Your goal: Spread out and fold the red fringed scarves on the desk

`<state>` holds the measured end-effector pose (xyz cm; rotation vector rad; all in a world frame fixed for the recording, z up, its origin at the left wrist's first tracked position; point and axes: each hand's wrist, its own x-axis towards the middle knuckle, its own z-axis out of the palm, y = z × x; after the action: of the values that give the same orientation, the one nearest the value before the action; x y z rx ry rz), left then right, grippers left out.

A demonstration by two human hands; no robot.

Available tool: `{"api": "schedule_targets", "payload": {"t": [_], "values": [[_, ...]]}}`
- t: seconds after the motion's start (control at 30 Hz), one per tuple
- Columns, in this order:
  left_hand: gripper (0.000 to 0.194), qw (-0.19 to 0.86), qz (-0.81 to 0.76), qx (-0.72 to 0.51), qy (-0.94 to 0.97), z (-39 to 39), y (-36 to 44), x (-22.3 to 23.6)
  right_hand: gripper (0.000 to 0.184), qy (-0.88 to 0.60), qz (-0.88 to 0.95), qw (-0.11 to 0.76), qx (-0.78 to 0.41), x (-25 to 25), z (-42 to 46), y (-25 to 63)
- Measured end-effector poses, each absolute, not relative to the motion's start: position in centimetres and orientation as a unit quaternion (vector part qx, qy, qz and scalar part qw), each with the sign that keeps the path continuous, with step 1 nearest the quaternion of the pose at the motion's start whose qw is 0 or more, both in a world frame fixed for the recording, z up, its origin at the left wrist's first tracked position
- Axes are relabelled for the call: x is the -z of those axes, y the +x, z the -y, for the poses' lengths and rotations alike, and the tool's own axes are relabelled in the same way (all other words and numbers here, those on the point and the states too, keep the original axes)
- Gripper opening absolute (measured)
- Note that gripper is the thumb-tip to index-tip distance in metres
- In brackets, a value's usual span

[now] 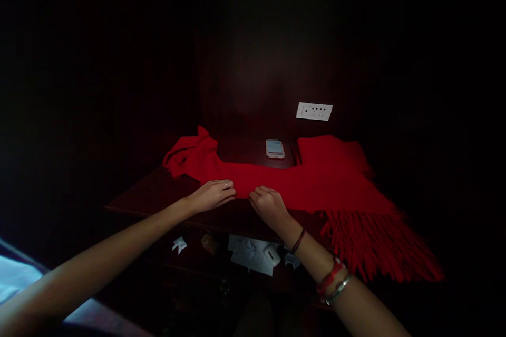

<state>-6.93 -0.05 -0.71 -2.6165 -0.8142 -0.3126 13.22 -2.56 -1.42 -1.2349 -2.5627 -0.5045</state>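
A red fringed scarf point(316, 181) lies spread across a dark wooden table point(150, 195), its tassels hanging over the right front edge. My left hand point(211, 195) rests on the scarf's near edge at the middle, fingers curled and pinching the cloth. My right hand point(269, 205) sits just to its right, fingers bent and gripping the same edge. The scarf's left end is bunched near the table's back left.
A phone point(274, 148) lies on the table behind the scarf. A white wall socket point(314, 111) is on the dark wall behind. Papers and a small white device point(272, 255) sit on a lower shelf beneath the table. The room is very dark.
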Motion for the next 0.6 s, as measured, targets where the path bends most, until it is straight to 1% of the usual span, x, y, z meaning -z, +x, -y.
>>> {"api": "schedule_targets", "payload": {"t": [0.17,0.23,0.37,0.47,0.53,0.6], "values": [[0.026,0.168,0.263,0.091,-0.946,0.3,-7.2,0.6,0.015,-0.417,0.886,0.114,0.168,1.5,2.8,13.4],[0.026,0.139,0.262,0.086,-0.951,0.4,-7.2,0.2,0.017,-0.418,0.888,0.116,0.154,1.5,3.0,13.5],[0.027,0.041,0.268,0.11,-0.956,-0.1,-6.8,-1.2,0.023,-0.425,0.887,0.159,0.082,1.2,3.2,14.2],[0.034,0.032,0.315,0.161,-0.935,-1.3,-5.8,-1.6,0.036,-0.461,0.866,0.19,0.037,0.9,2.7,15.3],[0.037,0.026,0.356,0.144,-0.923,-2.3,-5.0,-1.1,0.047,-0.511,0.847,0.147,-0.005,0.9,2.1,16.0],[0.045,-0.004,0.418,0.074,-0.905,-2.9,-4.5,-0.3,0.056,-0.549,0.831,0.076,-0.053,0.9,1.5,16.5]]}}
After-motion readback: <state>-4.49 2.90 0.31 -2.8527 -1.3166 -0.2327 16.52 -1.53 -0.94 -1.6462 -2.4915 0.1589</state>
